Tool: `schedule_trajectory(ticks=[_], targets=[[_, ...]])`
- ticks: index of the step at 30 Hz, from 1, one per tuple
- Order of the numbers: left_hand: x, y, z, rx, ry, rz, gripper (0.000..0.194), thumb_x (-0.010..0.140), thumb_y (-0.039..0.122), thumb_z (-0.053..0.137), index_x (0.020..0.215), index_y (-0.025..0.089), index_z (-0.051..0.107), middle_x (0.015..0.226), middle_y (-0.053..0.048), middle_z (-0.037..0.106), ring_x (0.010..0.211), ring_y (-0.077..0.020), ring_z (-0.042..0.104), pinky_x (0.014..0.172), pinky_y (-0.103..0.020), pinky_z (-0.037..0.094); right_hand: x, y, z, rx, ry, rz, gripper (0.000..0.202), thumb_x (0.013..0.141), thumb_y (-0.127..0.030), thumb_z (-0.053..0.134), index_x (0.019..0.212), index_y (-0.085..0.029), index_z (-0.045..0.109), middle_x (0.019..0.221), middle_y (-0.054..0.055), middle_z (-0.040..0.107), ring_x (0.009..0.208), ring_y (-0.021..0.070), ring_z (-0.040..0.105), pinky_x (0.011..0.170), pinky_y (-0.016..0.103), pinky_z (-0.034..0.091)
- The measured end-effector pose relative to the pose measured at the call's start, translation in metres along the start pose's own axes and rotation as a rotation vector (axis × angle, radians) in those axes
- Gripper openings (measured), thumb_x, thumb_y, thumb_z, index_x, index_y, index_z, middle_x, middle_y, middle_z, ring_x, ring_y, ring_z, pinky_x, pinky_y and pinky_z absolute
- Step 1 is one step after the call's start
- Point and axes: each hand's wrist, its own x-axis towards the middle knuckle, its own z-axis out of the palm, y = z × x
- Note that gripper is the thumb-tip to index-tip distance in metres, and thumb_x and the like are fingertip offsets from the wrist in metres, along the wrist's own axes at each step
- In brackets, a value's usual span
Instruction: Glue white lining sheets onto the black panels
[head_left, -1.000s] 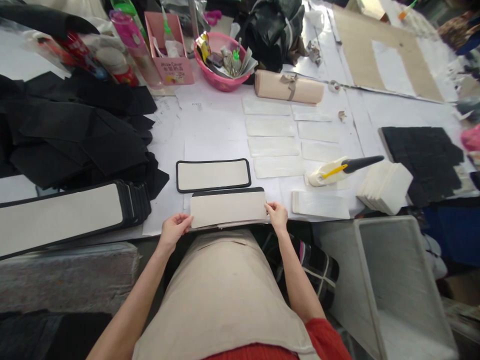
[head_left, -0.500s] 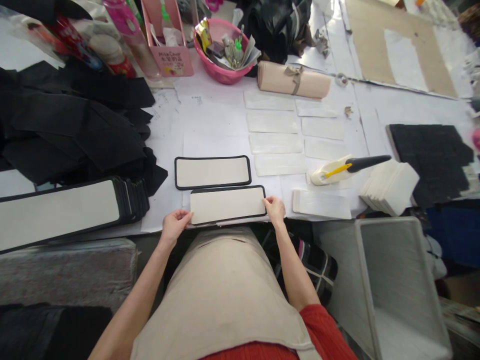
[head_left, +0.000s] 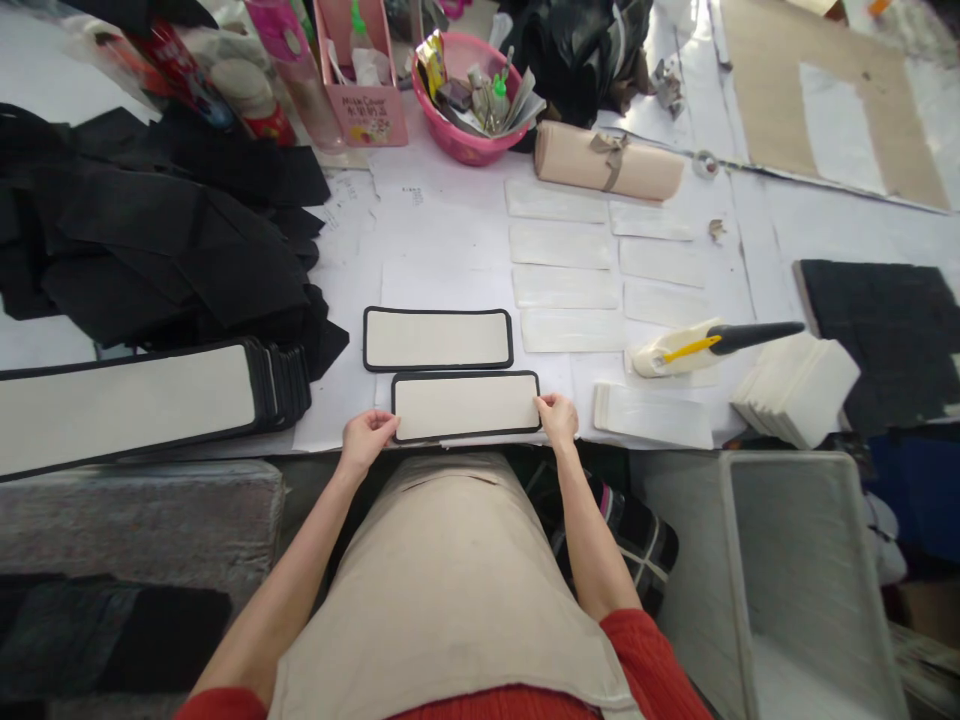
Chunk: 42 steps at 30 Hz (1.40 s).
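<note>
A long off-white panel with a black border (head_left: pixel 466 406) lies flat at the table's front edge. My left hand (head_left: pixel 366 440) pinches its lower left corner between thumb and fingers. At the opposite end, my right hand (head_left: pixel 557 418) grips the right edge the same way. Just behind lies a second black-bordered panel (head_left: pixel 438 339), its front edge close to the held one. Whatever lies beneath the held panel is mostly hidden.
Stacked long black-edged panels (head_left: pixel 127 405) and a heap of black pieces (head_left: pixel 150 230) lie left. Rows of whitish strips (head_left: pixel 566 288), a brush with a dark handle (head_left: pixel 750 338) and white pieces (head_left: pixel 796 388) are right. A pink basin (head_left: pixel 457 145) stands behind; a grey bin (head_left: pixel 795 560) stands below.
The off-white panel now sits within its black border at the left end, where the border was covered before. Both hands keep their hold. The whole view has shifted slightly.
</note>
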Motion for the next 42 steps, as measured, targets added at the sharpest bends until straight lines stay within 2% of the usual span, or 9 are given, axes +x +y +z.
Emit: schedule_trajectory(ticks=[17, 33, 42], targets=[[0.011, -0.012, 0.005, 0.046, 0.044, 0.005, 0.023, 0.063, 0.038, 0.067, 0.068, 0.015, 0.062, 0.050, 0.003, 0.058, 0.041, -0.0090, 0.050, 0.044, -0.020, 0.037, 0.008, 0.008, 0.010, 0.016, 0.018, -0.051, 0.026, 0.081, -0.037, 0.055, 0.089, -0.021, 0.074, 0.077, 0.005, 0.072, 0.077, 0.0213, 0.066, 0.068, 0.027, 0.044], [0.016, -0.018, 0.007, 0.055, 0.046, -0.008, 0.024, 0.063, 0.037, 0.068, 0.069, 0.015, 0.063, 0.053, 0.002, 0.060, 0.041, -0.0093, 0.052, 0.043, -0.020, 0.038, 0.010, 0.007, 0.012, -0.003, 0.015, -0.040, 0.026, 0.081, -0.037, 0.055, 0.090, -0.020, 0.074, 0.081, 0.006, 0.073, 0.080, 0.0223, 0.066, 0.070, 0.027, 0.044], [0.016, -0.012, 0.008, 0.057, 0.066, -0.061, 0.026, 0.060, 0.039, 0.068, 0.067, 0.015, 0.063, 0.051, 0.001, 0.060, 0.040, -0.0096, 0.050, 0.041, -0.021, 0.037, 0.008, 0.004, 0.012, -0.023, 0.019, -0.035, 0.027, 0.081, -0.036, 0.054, 0.089, -0.020, 0.074, 0.084, 0.007, 0.073, 0.083, 0.0223, 0.066, 0.072, 0.027, 0.045]])
